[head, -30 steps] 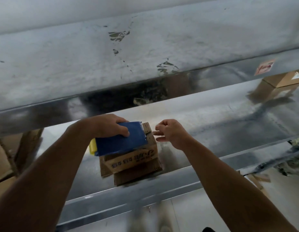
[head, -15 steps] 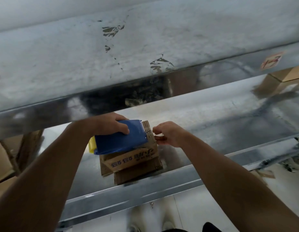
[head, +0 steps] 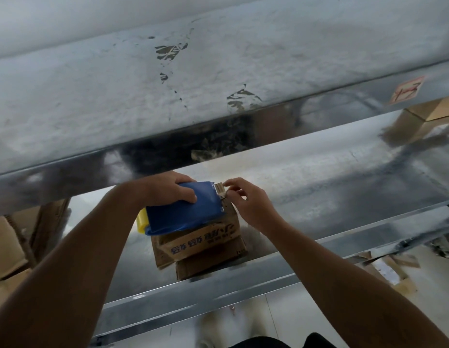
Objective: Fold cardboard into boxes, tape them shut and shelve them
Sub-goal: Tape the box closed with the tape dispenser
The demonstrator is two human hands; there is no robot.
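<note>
A small brown cardboard box (head: 201, 243) with blue print stands on the lower metal shelf (head: 319, 192), near its front edge. My left hand (head: 168, 189) grips a blue tape dispenser (head: 185, 209) with a yellow end, held flat on top of the box. My right hand (head: 246, 204) is at the dispenser's far right end, where its fingertips pinch the strip of tape (head: 219, 189) at the blade over the box's far edge.
The upper metal shelf (head: 218, 84) overhangs the far part of the lower one. Another cardboard box (head: 434, 111) sits far right on the lower shelf. Flat cardboard (head: 10, 247) lies at left below, and cardboard scraps (head: 389, 270) lie on the floor at right.
My right hand has moved left and up from beside the box to the dispenser's blade end and now pinches the tape. The left hand and dispenser have stayed put.
</note>
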